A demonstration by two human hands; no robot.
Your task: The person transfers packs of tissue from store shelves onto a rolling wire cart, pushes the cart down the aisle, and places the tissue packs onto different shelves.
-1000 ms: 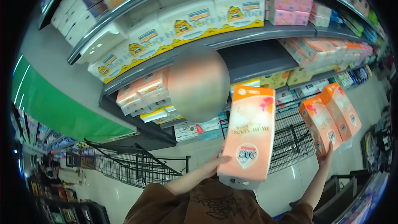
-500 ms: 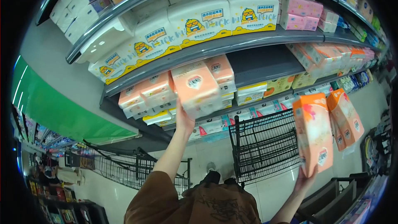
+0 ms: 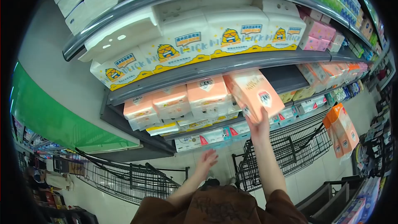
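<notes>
Peach pack, right of frame centre: we are holding its near end in a curled right hand, left hand empty, half-open, judging it light, soft, best gripped across its sides.

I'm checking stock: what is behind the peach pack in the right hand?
Beyond the upper right edge of the peach pack held in the right hand, a dark stretch of shelf shows. Whatever lies directly behind the pack is covered.
</notes>
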